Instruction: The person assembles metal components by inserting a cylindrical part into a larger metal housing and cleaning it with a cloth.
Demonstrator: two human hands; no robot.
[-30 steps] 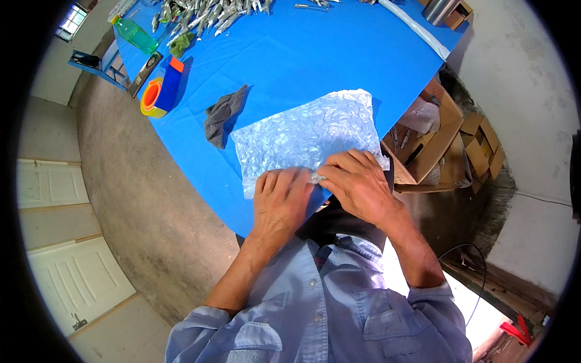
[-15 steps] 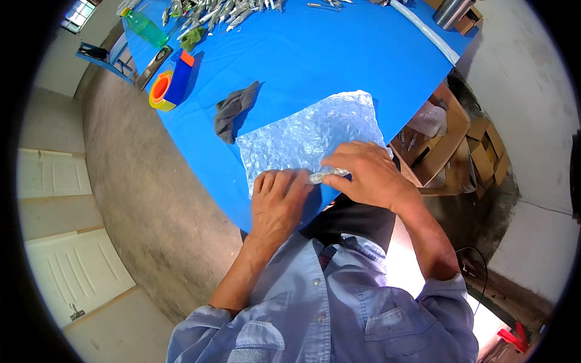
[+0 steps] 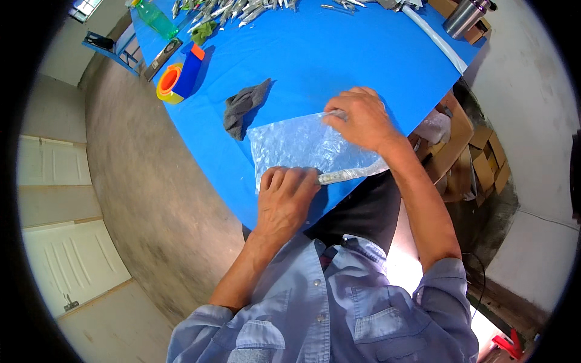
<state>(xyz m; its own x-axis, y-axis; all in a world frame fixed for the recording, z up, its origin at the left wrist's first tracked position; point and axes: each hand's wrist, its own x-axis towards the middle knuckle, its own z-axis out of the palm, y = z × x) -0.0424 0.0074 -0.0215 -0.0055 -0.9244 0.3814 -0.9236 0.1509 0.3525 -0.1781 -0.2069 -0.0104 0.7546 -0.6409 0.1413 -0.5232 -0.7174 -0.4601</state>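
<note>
Clear bubble wrap (image 3: 302, 145) lies on the blue table (image 3: 339, 54) at its near edge, its near side rolled into a thin tube (image 3: 351, 174). The left hand (image 3: 284, 196) presses flat on the near left corner of the wrap, fingers together, fingertips at the tube's end. The right hand (image 3: 360, 118) rests on the far right edge, fingers curled and pinching it. A grey rag (image 3: 242, 107) lies just beyond the wrap; a tape dispenser (image 3: 178, 75) and a green bottle (image 3: 156, 18) stand farther off.

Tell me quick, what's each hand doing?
Left hand: flat, pressing the bubble wrap down.
Right hand: closed, pinching its far edge.
</note>
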